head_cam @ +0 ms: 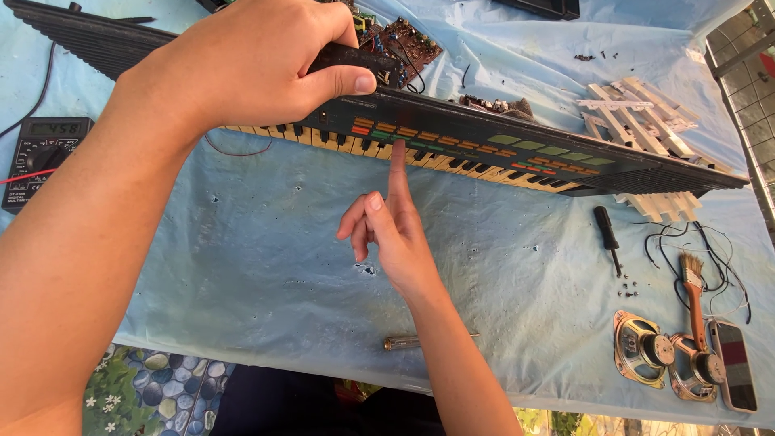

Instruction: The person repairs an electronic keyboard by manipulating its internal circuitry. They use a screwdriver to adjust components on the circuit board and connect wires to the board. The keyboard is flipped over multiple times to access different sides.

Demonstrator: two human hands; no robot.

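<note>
The left hand (250, 64) grips the top edge of the black keyboard (484, 149), which lies across the desk (242, 266). The right hand (391, 234) presses one key with its stretched forefinger, other fingers loosely curled. I think it is best to press gently while holding the body steady.

Bright, even daylight, soft shadows, sharp focus throughout, with slight wide-angle bending at the edges.

both hands (242, 69) bare; forearms uncovered, no sleeves, no rings, watch or gloves; nails short.
</note>
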